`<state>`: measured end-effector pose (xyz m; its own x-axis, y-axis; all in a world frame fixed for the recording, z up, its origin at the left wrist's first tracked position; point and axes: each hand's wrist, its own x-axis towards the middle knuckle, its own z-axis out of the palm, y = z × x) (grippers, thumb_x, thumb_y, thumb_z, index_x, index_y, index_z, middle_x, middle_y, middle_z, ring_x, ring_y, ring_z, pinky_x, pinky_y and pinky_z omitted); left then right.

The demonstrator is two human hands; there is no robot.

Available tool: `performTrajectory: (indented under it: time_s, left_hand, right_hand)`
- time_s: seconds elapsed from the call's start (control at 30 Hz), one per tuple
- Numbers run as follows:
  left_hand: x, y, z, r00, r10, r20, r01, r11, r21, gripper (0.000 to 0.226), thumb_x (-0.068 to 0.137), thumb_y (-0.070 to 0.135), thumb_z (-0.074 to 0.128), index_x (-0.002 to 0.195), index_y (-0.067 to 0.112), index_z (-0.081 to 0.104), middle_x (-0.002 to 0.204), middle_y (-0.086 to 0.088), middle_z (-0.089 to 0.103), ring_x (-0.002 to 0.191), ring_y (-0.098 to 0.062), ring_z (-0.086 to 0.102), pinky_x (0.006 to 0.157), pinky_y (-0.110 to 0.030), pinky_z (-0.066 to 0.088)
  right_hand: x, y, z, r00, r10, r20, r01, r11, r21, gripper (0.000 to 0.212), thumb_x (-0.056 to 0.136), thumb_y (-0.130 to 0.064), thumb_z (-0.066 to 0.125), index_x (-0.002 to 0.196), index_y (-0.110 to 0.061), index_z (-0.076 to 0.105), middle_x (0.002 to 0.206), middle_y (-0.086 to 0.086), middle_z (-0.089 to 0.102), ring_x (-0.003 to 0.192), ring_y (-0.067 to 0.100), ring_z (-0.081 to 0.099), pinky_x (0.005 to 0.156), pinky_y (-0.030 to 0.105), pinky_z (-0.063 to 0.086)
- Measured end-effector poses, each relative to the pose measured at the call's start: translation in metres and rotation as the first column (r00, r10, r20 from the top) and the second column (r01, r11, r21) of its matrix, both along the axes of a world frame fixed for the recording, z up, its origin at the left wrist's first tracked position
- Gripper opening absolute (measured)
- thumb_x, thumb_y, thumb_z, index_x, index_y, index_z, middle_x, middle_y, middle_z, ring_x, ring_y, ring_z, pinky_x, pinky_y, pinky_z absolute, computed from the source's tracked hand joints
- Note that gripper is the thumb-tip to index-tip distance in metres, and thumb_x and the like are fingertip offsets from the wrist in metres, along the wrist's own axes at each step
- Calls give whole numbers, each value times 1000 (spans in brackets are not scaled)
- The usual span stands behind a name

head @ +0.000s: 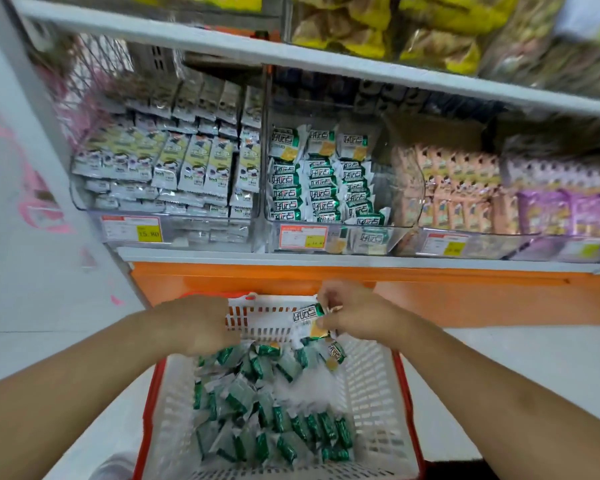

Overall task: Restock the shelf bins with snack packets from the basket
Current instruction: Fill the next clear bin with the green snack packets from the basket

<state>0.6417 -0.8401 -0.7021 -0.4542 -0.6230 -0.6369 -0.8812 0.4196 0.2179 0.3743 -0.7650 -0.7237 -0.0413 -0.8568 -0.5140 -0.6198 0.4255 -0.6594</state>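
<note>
Gathering green packets from the basket; right hand has some, left is reaching in.

Right hand [355, 315] pinches a green-white packet [307, 315] at the basket's [371, 372] far edge, more packets bunched under the fingers; count unclear. Left hand [196, 323] is over the far-left corner, fingers curled down toward the pile [271, 410]; can't tell if it holds anything. My read: stack the packets flat, labels one way, before lifting, then slot them upright into the middle bin [329, 233], where the right side of the green rows has room. Packets are slick, crinkly film pillows with crimped ends, so they slide easily; grip the body, not the seal. Basket is white plastic lattice with a red rim; bins are clear, rigid plastic.
</note>
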Motion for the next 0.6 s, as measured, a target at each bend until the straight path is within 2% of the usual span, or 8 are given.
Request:
performTrajectory:
  time_s: [0.07, 0.1, 0.2, 0.27, 0.33, 0.4, 0.5, 0.6]
  left_hand:
    - [-10, 6, 25, 959, 145, -242, -111, 983, 149, 54, 93, 70, 56, 128, 29, 59, 114, 6, 71, 95, -10, 71, 87, -35, 60]
    - [-16, 11, 36, 896, 269, -353, -178, 947, 269, 54, 90, 71, 60, 123, 29, 60, 112, 5, 72, 92, -9, 73, 85, -35, 62]
    - [-38, 22, 59, 608, 542, -580, -214, 816, 538, 44, 93, 43, 73, 120, 10, 64, 113, -15, 72, 93, -16, 77, 86, -42, 63]
    - [-48, 22, 65, 479, 571, -667, -239, 816, 527, 37, 93, 32, 76, 115, 4, 66, 104, -23, 71, 86, -20, 76, 81, -43, 64]
    - [-54, 17, 70, 426, 559, -711, -295, 829, 475, 32, 93, 33, 76, 114, 11, 65, 93, -11, 71, 75, -16, 73, 76, -39, 64]
    - [-58, 11, 77, 397, 548, -736, -352, 832, 430, 38, 91, 40, 76, 120, 21, 59, 99, 0, 72, 71, -14, 73, 75, -38, 63]
    - [-63, 1, 82, 380, 485, -788, -391, 856, 338, 48, 88, 51, 77, 127, 28, 60, 99, 6, 72, 79, -15, 75, 77, -52, 64]
    - [-68, -7, 80, 383, 401, -832, -395, 886, 245, 38, 95, 44, 69, 131, 35, 62, 106, 13, 69, 86, -8, 72, 72, -36, 64]
  right_hand:
    - [5, 6, 46, 998, 50, 47, -44, 992, -118, 25, 90, -13, 80, 91, -18, 56, 82, -4, 57, 66, 13, 54, 67, 38, 51]
    - [6, 10, 65, 995, 74, 60, -63, 982, -176, 25, 92, -13, 79, 92, -16, 54, 80, -8, 52, 65, 11, 49, 65, 30, 45]
    - [13, 21, 99, 992, 64, 111, -27, 952, -304, 28, 94, -16, 77, 92, -19, 50, 101, -11, 64, 79, 5, 63, 73, 28, 51]
    - [15, 23, 108, 996, 35, 87, 1, 924, -382, 26, 96, -21, 76, 97, -29, 51, 108, -15, 61, 83, 5, 62, 76, 34, 52]
    - [17, 19, 113, 999, 13, -34, -28, 884, -466, 33, 96, -28, 75, 115, -44, 53, 120, -22, 57, 99, -1, 58, 86, 31, 50]
    - [19, 13, 121, 986, -10, -167, -84, 833, -547, 46, 96, -35, 75, 131, -52, 50, 134, -28, 53, 118, -3, 51, 98, 27, 46]
    - [15, 0, 123, 975, -62, -213, -85, 783, -616, 40, 93, -36, 78, 128, -46, 59, 131, -28, 57, 121, -6, 50, 100, 21, 42]
    - [2, -16, 120, 969, -150, -199, -9, 777, -630, 35, 90, -33, 82, 118, -44, 64, 124, -27, 59, 114, -2, 53, 95, 27, 48]
